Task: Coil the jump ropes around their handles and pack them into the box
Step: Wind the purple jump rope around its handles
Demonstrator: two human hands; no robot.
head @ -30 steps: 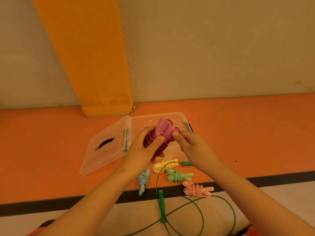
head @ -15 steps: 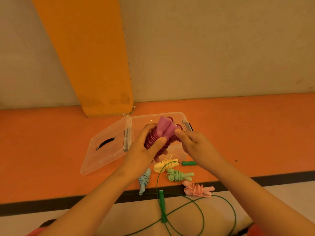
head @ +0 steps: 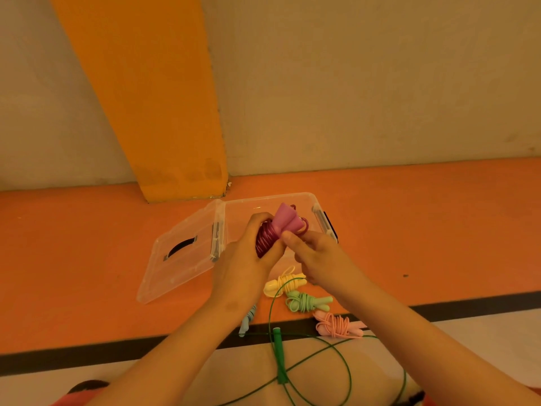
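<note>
Two forearms, bare along all that shows, come in from the bottom edge: the left forearm (head: 175,347) ends in the left hand (head: 246,259), the right forearm (head: 409,332) in the right hand (head: 319,256). Coral-red cloth (head: 67,401) shows at the lower corners, perhaps clothing; too little shows to tell.

We are looking at an orange pillar (head: 152,98) at upper left, standing against a beige wall (head: 366,83) on orange floor (head: 73,259).
</note>
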